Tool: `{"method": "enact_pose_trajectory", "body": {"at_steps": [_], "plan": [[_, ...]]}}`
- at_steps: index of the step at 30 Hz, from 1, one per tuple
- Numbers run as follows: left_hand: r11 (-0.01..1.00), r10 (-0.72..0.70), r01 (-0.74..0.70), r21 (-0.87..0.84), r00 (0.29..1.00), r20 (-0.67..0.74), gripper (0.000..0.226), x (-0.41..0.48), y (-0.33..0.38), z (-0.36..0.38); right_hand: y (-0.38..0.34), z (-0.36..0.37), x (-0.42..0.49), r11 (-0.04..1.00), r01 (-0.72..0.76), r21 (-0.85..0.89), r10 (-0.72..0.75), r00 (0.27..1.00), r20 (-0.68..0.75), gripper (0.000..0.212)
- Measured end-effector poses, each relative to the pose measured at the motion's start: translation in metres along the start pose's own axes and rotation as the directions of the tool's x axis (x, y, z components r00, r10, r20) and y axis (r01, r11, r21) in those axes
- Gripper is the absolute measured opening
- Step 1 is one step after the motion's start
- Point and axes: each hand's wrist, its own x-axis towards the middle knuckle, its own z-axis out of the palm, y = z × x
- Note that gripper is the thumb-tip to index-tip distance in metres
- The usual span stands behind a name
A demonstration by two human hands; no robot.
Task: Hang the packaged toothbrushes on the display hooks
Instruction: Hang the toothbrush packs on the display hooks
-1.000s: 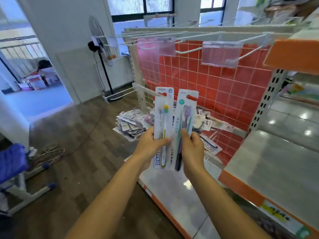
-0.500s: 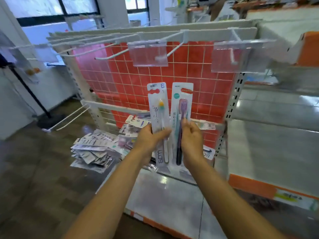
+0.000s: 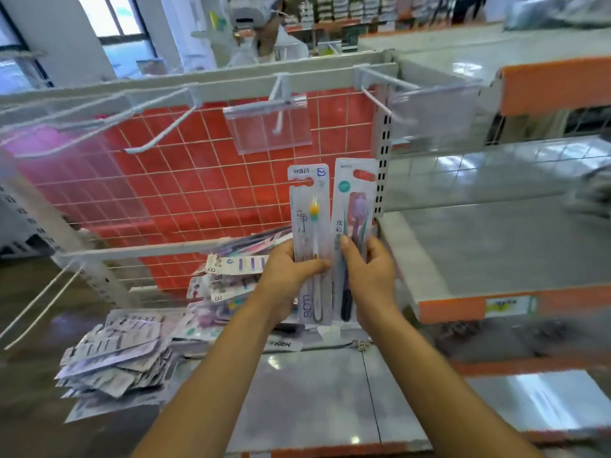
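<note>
My left hand [image 3: 287, 276] grips a white toothbrush pack [image 3: 309, 226] with a yellow-green brush head, held upright. Beside it, my right hand [image 3: 370, 276] grips a second pack [image 3: 355, 193] holding a purple and dark brush. Both packs stand side by side in front of the red wire grid panel [image 3: 185, 180]. Above them, white display hooks [image 3: 158, 137] jut from a top rail, one with a clear price-tag holder [image 3: 267, 127]. The hooks carry nothing. The packs' hang holes sit below the hook with the tag holder.
A heap of loose toothbrush packs [image 3: 125, 355] lies on the low shelf and floor at left, with more packs [image 3: 231, 276] behind my left hand. Grey shelves with orange edges [image 3: 496, 305] stand to the right. A lower rail with hooks [image 3: 39, 302] projects at left.
The view has swung right and closer to the rack. Both hands keep holding their packs upright, now nearer the hook with the tag holder.
</note>
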Motion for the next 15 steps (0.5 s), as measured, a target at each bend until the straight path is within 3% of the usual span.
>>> {"method": "enact_pose_trajectory", "body": {"at_steps": [5, 9, 13, 15], "plan": [[0.997, 0.025, -0.022, -0.073, 0.999, 0.041, 0.027, 0.003, 0.010, 0.012, -0.015, -0.011, 0.002, 0.998, 0.061, -0.010, -0.062, 0.993, -0.100, 0.011], [0.995, 0.064, -0.056, -0.080, 0.993, 0.099, 0.026, 0.003, 0.017, 0.021, -0.023, -0.020, 0.001, 0.992, 0.125, 0.014, -0.122, 0.987, -0.101, 0.017], [0.992, 0.104, -0.092, -0.092, 0.986, 0.131, 0.026, 0.004, 0.022, 0.029, -0.027, -0.027, 0.001, 0.980, 0.196, 0.017, -0.193, 0.972, -0.133, 0.004], [0.991, 0.113, -0.102, -0.082, 0.984, 0.138, 0.027, 0.004, 0.024, 0.034, -0.029, -0.029, 0.003, 0.976, 0.216, 0.022, -0.210, 0.965, -0.157, 0.010]]}}
